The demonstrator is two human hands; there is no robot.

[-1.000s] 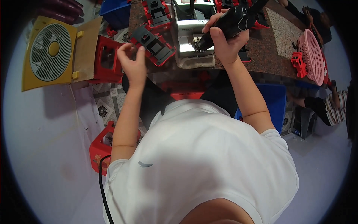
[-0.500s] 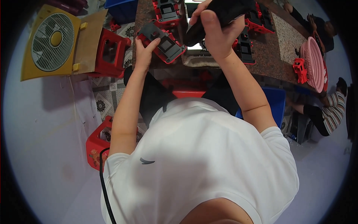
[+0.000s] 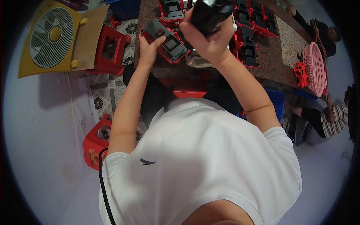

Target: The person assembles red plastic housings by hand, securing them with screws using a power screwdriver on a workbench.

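My left hand (image 3: 149,50) grips the near left edge of a red-and-black plastic housing (image 3: 165,40), thumb on its black top face. This housing sits tilted over the table's near edge. My right hand (image 3: 212,43) is wrapped round a thick black power tool (image 3: 212,15), held above the table just right of the housing. The tool's working tip is hidden, so I cannot tell whether it touches the housing. Another similar housing (image 3: 172,9) lies just beyond the held one. Several more housings (image 3: 248,48) lie in rows right of my right hand.
A brown speckled table (image 3: 272,56) spans the top of the view. At its right end are a pink basket (image 3: 314,69) and a red plastic part (image 3: 300,74). On the left stand a yellow fan (image 3: 52,37) and red stools (image 3: 112,50). Two other people are at far right.
My right hand has moved left, closer to the held housing, and the black tool has turned more upright. The housing in my left hand has shifted slightly right.
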